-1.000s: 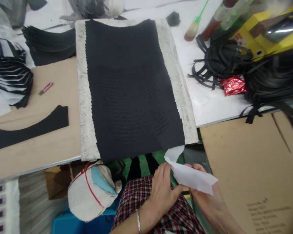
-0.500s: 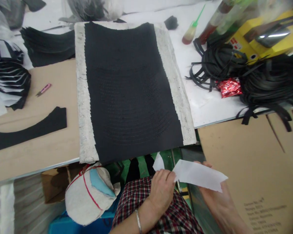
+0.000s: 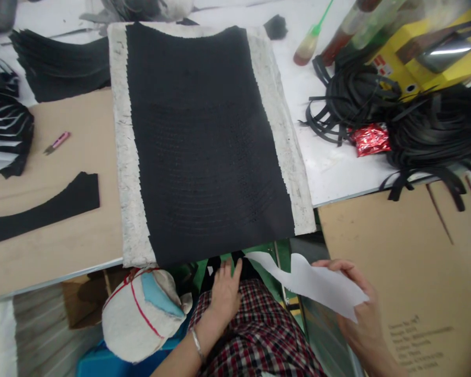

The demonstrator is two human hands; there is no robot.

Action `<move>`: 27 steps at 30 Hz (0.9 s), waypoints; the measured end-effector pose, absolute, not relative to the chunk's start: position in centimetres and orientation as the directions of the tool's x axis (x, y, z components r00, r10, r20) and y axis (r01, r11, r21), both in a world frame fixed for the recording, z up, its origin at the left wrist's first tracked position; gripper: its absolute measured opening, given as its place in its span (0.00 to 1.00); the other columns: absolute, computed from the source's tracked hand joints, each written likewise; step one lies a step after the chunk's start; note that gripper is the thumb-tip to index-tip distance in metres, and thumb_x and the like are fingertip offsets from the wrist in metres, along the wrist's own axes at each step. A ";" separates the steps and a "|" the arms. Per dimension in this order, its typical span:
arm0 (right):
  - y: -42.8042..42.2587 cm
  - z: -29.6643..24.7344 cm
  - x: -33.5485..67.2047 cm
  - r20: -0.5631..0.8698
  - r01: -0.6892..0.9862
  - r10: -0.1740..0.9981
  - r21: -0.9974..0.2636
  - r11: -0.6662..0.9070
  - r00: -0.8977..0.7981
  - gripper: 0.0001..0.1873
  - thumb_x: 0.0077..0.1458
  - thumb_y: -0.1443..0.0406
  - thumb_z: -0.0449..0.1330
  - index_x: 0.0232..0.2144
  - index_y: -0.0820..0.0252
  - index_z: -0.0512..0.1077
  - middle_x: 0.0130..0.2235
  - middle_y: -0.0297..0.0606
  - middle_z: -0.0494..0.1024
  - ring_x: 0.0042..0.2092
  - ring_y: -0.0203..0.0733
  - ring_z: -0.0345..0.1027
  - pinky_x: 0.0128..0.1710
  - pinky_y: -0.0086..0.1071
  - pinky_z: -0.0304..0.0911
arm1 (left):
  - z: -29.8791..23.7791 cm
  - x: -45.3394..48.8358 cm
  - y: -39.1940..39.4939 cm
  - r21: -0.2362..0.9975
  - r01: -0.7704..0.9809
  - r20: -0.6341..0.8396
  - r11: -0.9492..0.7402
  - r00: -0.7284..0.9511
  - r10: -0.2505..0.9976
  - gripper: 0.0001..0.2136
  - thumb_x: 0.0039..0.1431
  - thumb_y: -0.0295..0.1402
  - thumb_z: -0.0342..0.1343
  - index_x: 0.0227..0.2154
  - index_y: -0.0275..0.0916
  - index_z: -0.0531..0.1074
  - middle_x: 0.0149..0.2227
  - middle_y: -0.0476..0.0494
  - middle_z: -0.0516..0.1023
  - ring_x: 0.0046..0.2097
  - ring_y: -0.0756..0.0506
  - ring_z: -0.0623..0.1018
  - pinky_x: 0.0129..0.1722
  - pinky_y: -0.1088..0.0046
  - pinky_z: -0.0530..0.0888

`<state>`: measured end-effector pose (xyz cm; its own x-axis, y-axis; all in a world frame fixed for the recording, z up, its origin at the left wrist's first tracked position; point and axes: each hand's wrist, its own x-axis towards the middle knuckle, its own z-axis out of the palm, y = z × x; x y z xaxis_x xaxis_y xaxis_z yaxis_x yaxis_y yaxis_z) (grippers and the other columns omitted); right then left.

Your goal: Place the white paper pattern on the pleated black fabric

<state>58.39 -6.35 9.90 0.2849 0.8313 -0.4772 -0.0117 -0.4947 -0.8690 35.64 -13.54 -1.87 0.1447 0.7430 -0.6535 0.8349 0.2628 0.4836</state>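
Observation:
My right hand (image 3: pixel 361 303) grips a white paper strip (image 3: pixel 322 285) at its wide end, fingers behind it and thumb at the edge. The strip's narrow, curved end reaches left, just below the black sheet. My left hand (image 3: pixel 225 293), with a bangle on the wrist, is over the checked cloth on my lap. Its fingers are stretched out and hold nothing I can see. A small white scrap (image 3: pixel 210 270) shows just left of those fingertips. Ahead, the black sheet (image 3: pixel 204 146) with curved rows of marks lies on a pale, stained board (image 3: pixel 300 209).
On the left are pink thread snips (image 3: pixel 57 142), a curved black piece (image 3: pixel 70 196) and stacked black pieces (image 3: pixel 66 68). Coiled black strips (image 3: pixel 435 131), a red foil packet (image 3: pixel 371 140) and a glue bottle (image 3: pixel 306 46) are on the right. A cloth-covered round pad (image 3: pixel 133 319) is below.
My left hand has let go of the paper strip and moved left, its fingers opening. My right hand still holds the strip, whose narrow end now hangs free. The view has shifted slightly.

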 end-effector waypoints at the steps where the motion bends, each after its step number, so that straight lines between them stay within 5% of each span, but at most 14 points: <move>1: -6.3 10.1 58.0 -0.482 -0.034 0.829 -0.869 -0.493 0.283 0.13 0.45 0.59 0.67 0.33 0.52 0.69 0.39 0.38 0.76 0.36 0.44 0.71 0.29 0.29 0.66 | -1.4 36.8 -12.7 0.621 0.745 -0.610 0.243 0.265 0.747 0.45 0.47 0.23 0.62 0.67 0.39 0.48 0.69 0.30 0.53 0.68 0.33 0.56 0.66 0.51 0.58; 5: -6.3 10.9 57.0 -0.451 -0.058 0.859 -0.890 -0.451 0.242 0.15 0.44 0.57 0.67 0.33 0.53 0.69 0.38 0.40 0.76 0.38 0.46 0.71 0.32 0.30 0.68 | 0.5 42.0 -9.6 0.925 0.340 -0.338 0.170 0.528 0.779 0.47 0.45 0.36 0.69 0.66 0.45 0.50 0.68 0.40 0.56 0.70 0.37 0.53 0.69 0.48 0.48; 11: -6.2 10.7 58.1 -0.243 0.186 0.944 -0.940 -0.286 0.222 0.09 0.52 0.60 0.65 0.36 0.55 0.72 0.38 0.40 0.75 0.39 0.44 0.71 0.36 0.31 0.70 | 1.1 45.5 -8.7 0.959 0.017 -0.250 0.285 0.529 0.811 0.40 0.40 0.44 0.71 0.59 0.45 0.65 0.61 0.40 0.70 0.62 0.36 0.68 0.64 0.53 0.61; 16: -5.4 11.4 58.8 -0.154 0.462 0.981 -0.866 -0.190 0.116 0.09 0.54 0.63 0.61 0.39 0.55 0.74 0.40 0.38 0.78 0.40 0.42 0.72 0.36 0.27 0.69 | 1.4 45.4 -8.9 0.882 0.070 -0.466 0.466 0.274 0.841 0.30 0.46 0.43 0.68 0.52 0.38 0.70 0.55 0.37 0.74 0.57 0.35 0.71 0.61 0.54 0.65; 21: -4.7 13.1 58.3 -0.060 0.783 0.997 -0.622 0.004 -0.053 0.09 0.60 0.62 0.57 0.42 0.54 0.73 0.41 0.35 0.79 0.35 0.38 0.74 0.32 0.26 0.66 | 3.1 44.0 -9.0 0.878 0.162 -0.463 0.451 0.044 0.885 0.29 0.49 0.37 0.66 0.53 0.40 0.63 0.56 0.38 0.69 0.59 0.38 0.67 0.61 0.56 0.63; 24: -4.4 13.7 57.5 -0.016 0.844 0.987 -0.520 0.127 -0.159 0.05 0.60 0.62 0.56 0.37 0.55 0.72 0.32 0.32 0.77 0.28 0.36 0.71 0.28 0.26 0.64 | 4.5 43.4 -9.2 0.858 0.200 -0.469 0.472 -0.069 0.881 0.24 0.49 0.34 0.65 0.47 0.40 0.62 0.50 0.40 0.68 0.54 0.41 0.68 0.57 0.59 0.65; 27: -4.0 14.1 56.9 -0.056 0.821 0.978 -0.554 0.137 -0.201 0.06 0.61 0.63 0.55 0.30 0.54 0.67 0.26 0.28 0.73 0.25 0.34 0.69 0.26 0.24 0.63 | 5.4 43.1 -9.4 0.821 0.232 -0.511 0.522 -0.111 0.853 0.18 0.50 0.35 0.63 0.39 0.40 0.62 0.41 0.44 0.67 0.46 0.43 0.68 0.50 0.62 0.68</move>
<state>56.86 -4.00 14.15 -0.2007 0.9780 -0.0565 0.8212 0.1365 -0.5541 43.07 -9.43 5.43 -0.1107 0.8526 -0.5107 0.2318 0.5219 0.8209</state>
